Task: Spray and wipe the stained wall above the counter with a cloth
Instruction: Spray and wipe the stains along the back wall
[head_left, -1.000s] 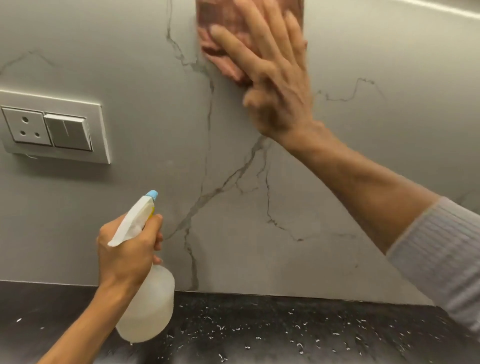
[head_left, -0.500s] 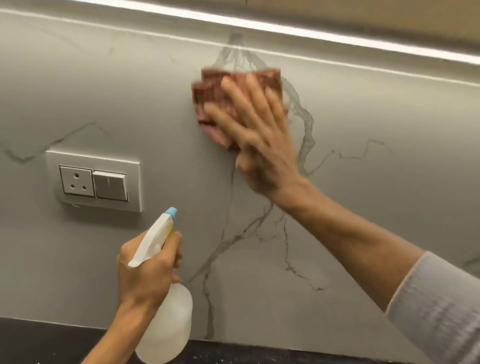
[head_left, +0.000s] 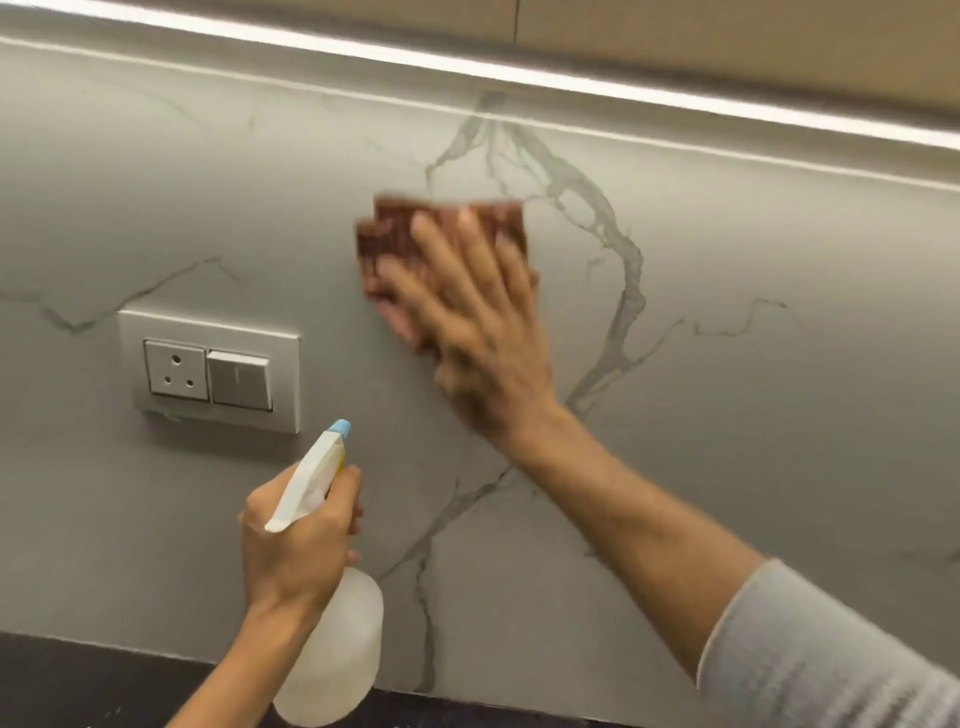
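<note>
A grey marble-look wall (head_left: 727, 441) with dark veins fills the view. My right hand (head_left: 483, 332) lies flat with fingers spread on a reddish-brown cloth (head_left: 389, 244), pressing it against the wall at centre; hand and cloth are motion-blurred. Lower left, my left hand (head_left: 296, 545) is wrapped around the neck of a translucent white spray bottle (head_left: 337, 660), a finger on its trigger. The blue nozzle (head_left: 340, 428) points up toward the wall. No stain stands out.
A socket and switch plate (head_left: 208, 369) is set in the wall left of the cloth. A lit strip (head_left: 571, 80) runs under the upper cabinet. The dark counter (head_left: 78, 686) edge shows at the bottom left.
The view has tilted upward, showing the cabinet light and less counter. My right hand and the cloth have slid down the wall, away from the light strip. My left hand keeps holding the bottle.
</note>
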